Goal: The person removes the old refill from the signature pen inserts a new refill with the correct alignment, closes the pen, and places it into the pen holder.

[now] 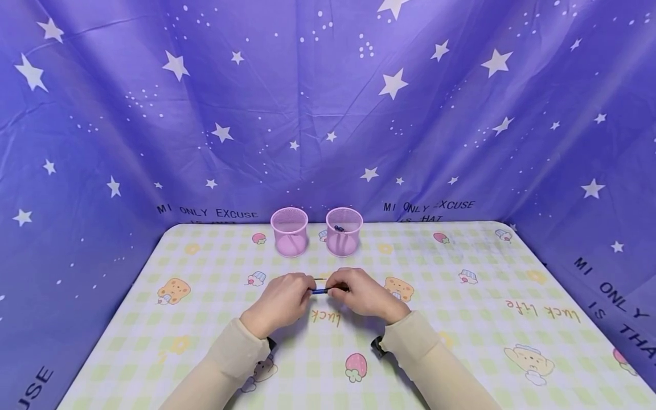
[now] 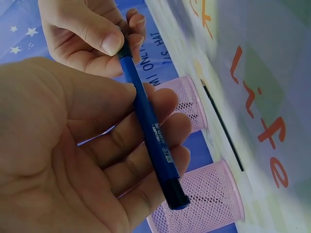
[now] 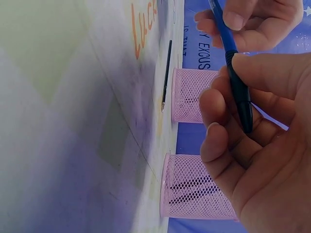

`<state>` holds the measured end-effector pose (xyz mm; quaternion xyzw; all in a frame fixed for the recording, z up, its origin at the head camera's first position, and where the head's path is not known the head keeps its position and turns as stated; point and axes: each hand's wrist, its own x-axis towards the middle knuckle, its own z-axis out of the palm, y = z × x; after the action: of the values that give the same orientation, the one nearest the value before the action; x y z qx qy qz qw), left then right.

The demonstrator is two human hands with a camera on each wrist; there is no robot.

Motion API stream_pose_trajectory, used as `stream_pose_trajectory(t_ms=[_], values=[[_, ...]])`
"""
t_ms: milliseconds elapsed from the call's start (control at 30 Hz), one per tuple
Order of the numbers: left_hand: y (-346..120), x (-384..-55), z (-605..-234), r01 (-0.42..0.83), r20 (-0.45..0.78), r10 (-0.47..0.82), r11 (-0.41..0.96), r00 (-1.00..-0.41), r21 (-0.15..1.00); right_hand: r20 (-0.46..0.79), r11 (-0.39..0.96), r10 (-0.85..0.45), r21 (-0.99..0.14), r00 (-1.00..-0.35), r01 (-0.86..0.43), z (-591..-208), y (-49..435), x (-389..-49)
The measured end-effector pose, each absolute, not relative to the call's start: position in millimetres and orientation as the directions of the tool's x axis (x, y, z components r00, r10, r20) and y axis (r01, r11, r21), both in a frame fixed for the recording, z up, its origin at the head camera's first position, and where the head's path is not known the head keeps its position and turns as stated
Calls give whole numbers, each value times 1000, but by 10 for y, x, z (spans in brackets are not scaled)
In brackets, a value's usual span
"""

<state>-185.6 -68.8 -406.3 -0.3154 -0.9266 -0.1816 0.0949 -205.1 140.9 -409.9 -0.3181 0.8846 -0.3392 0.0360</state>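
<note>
Both hands share a blue pen (image 2: 148, 119), held level above the table. My left hand (image 1: 287, 302) pinches the blue barrel between thumb and fingers, near the black push-button end. At the other end, the thumb and fingers of my right hand (image 1: 361, 291) grip the black front section (image 3: 238, 85), whose tapered tip points into the palm. Beyond the hands, a thin dark pen refill (image 3: 167, 73) with a metallic tip lies on the tablecloth; the hands partly hide it in the head view.
Two pink mesh cups, a left one (image 1: 290, 242) and a right one (image 1: 344, 242), stand side by side at the table's far edge. Slim dark items (image 3: 194, 187) show inside the right cup. A purple star-patterned curtain (image 1: 318, 142) hangs behind the checked tablecloth (image 1: 441, 364).
</note>
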Motion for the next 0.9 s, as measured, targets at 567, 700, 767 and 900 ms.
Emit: stream_pose_trajectory(t_ms=[567, 700, 767, 900], values=[[-694, -1857, -4043, 635, 324, 551, 718, -769, 284, 179, 552, -599, -613, -780, -565, -4106, 1411, -2055], [-695, -1854, -4047, 624, 326, 539, 728, -777, 284, 192, 547, -603, -607, -774, -576, -4114, 1410, -2060], [-694, -1854, -4049, 619, 327, 534, 734, -780, 278, 197, 546, -604, -604, -773, -581, -4117, 1410, -2062], [-689, -1852, -4050, 619, 323, 537, 741, -780, 262, 200, 544, -603, -605, -772, -582, -4122, 1412, -2066]])
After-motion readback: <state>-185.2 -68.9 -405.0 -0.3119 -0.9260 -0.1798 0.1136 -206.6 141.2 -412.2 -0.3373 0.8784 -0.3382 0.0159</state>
